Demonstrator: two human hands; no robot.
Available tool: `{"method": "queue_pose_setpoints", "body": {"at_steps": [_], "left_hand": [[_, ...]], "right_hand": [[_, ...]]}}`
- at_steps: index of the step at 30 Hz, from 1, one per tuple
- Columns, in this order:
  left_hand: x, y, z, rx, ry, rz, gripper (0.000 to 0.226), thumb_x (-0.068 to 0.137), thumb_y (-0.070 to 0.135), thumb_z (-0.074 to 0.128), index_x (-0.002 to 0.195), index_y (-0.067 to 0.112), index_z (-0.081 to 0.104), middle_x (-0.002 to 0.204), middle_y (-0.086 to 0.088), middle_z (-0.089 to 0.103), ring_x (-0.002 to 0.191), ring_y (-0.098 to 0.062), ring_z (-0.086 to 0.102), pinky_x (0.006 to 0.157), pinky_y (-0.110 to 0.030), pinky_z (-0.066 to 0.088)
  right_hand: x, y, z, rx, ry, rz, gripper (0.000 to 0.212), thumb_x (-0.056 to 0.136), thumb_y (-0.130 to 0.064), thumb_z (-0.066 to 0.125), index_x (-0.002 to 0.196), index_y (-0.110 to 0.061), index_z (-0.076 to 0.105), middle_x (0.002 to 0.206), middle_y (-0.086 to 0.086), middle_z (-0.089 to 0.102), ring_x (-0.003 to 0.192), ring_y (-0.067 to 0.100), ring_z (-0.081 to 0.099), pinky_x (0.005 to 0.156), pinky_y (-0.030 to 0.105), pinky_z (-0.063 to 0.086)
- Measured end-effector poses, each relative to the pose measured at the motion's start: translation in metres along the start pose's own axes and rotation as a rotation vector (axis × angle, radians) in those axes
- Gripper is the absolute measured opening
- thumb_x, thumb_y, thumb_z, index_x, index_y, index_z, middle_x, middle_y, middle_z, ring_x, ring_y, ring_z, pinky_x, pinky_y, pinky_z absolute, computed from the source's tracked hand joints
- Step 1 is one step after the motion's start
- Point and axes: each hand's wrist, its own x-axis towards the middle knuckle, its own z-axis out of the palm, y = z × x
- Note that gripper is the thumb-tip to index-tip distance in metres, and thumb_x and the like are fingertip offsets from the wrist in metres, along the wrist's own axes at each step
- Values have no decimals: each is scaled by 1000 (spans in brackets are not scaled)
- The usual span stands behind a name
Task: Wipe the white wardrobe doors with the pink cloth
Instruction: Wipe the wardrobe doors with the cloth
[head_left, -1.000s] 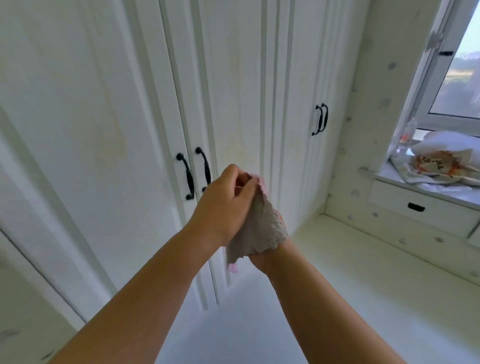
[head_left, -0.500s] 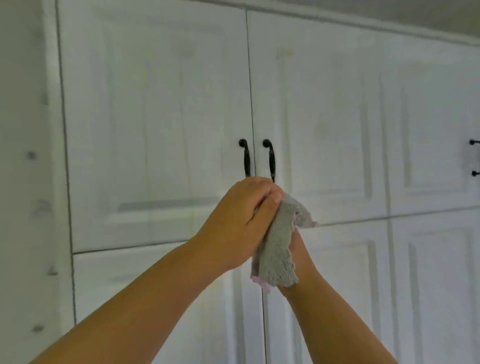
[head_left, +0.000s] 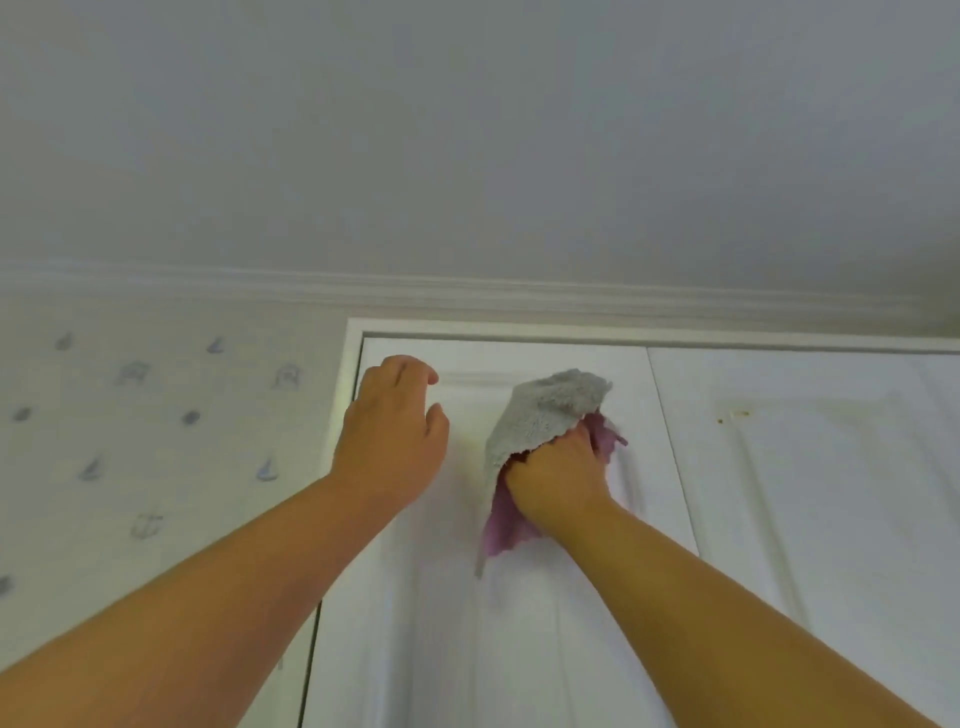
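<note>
I am looking up at the top of the white wardrobe. My right hand (head_left: 558, 475) holds the cloth (head_left: 543, 410), grey on one face and pink on the other, against the upper part of the leftmost wardrobe door (head_left: 415, 623). The cloth drapes over my fingers and hides them. My left hand (head_left: 392, 434) hovers beside it near the door's top left corner, fingers loosely curled and holding nothing. I cannot tell whether it touches the door. A second door (head_left: 810, 519) lies to the right.
Left of the wardrobe is a wall with small blue boat and anchor prints (head_left: 145, 525). A white cornice (head_left: 467, 293) runs above the door frame, with the grey ceiling over it. A small yellowish mark (head_left: 732, 415) shows on the right door.
My view has swung up from the door handles to the wardrobe's top. My hands have parted: the left released the cloth, and the right carried it up onto the left door.
</note>
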Motion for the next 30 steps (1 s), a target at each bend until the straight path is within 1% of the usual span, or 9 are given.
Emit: {"method": "queue_pose_setpoints", "body": {"at_steps": [4, 7, 12, 17, 19, 21, 22, 27, 30], "left_hand": [[29, -41, -2, 164, -71, -2, 41, 100, 17, 44, 139, 7, 42, 142, -6, 42, 128, -25, 39, 101, -34, 39], [37, -59, 6, 171, -127, -43, 35, 96, 13, 45, 131, 7, 45, 133, -8, 46, 119, -26, 43, 89, -32, 40], [41, -76, 26, 59, -47, -152, 40, 95, 13, 47, 135, 9, 45, 127, -15, 51, 108, -28, 47, 83, -36, 43], [53, -73, 41, -45, 139, -148, 43, 91, 16, 43, 130, 0, 54, 120, -22, 58, 112, -38, 51, 92, -51, 47], [54, -70, 47, -120, 225, -201, 39, 93, 18, 47, 131, 7, 51, 119, -12, 57, 112, -30, 55, 91, -40, 51], [51, -73, 51, -179, 322, -308, 32, 96, 13, 47, 128, 15, 46, 108, 8, 52, 101, 0, 58, 73, -9, 49], [50, -75, 50, -214, 346, -335, 37, 95, 5, 48, 130, 13, 43, 106, 13, 48, 97, 9, 55, 70, -3, 45], [39, -69, 30, -341, 446, -241, 76, 81, -15, 40, 153, 2, 21, 151, -15, 31, 138, -24, 37, 116, -32, 32], [43, -59, 16, -300, 480, -40, 75, 71, 0, 39, 145, 8, 42, 151, -18, 38, 142, -27, 33, 120, -39, 26]], "right_hand": [[51, -59, 9, -10, 48, -60, 86, 78, -50, 26, 157, -15, 23, 159, 10, 31, 145, 33, 24, 120, 48, 19], [67, -96, 20, -14, 34, -210, 76, 93, -42, 40, 160, -19, 12, 164, 7, 21, 149, 28, 20, 122, 46, 15], [89, -122, 26, -226, 35, -483, 57, 98, -24, 46, 153, -28, 35, 157, 0, 34, 144, 24, 31, 116, 54, 20], [118, -128, 18, -238, 115, -543, 38, 99, -24, 49, 136, -20, 58, 142, 4, 49, 139, 25, 35, 109, 44, 32], [124, -128, 23, -213, 149, -542, 37, 101, -27, 47, 135, -21, 59, 143, 4, 48, 139, 26, 32, 112, 45, 28], [123, -127, 35, -196, 145, -555, 38, 101, -32, 45, 136, -26, 58, 145, 2, 44, 140, 27, 28, 116, 49, 21], [123, -127, 40, -186, 135, -578, 39, 101, -34, 45, 138, -29, 56, 147, 2, 41, 140, 28, 27, 117, 51, 16], [120, -116, 39, -166, 82, -718, 43, 104, -48, 36, 146, -40, 46, 157, -6, 33, 139, 30, 35, 117, 53, 6], [127, -90, 28, -191, 102, -771, 45, 105, -50, 35, 147, -40, 44, 159, -9, 33, 139, 30, 35, 117, 44, 13]]}}
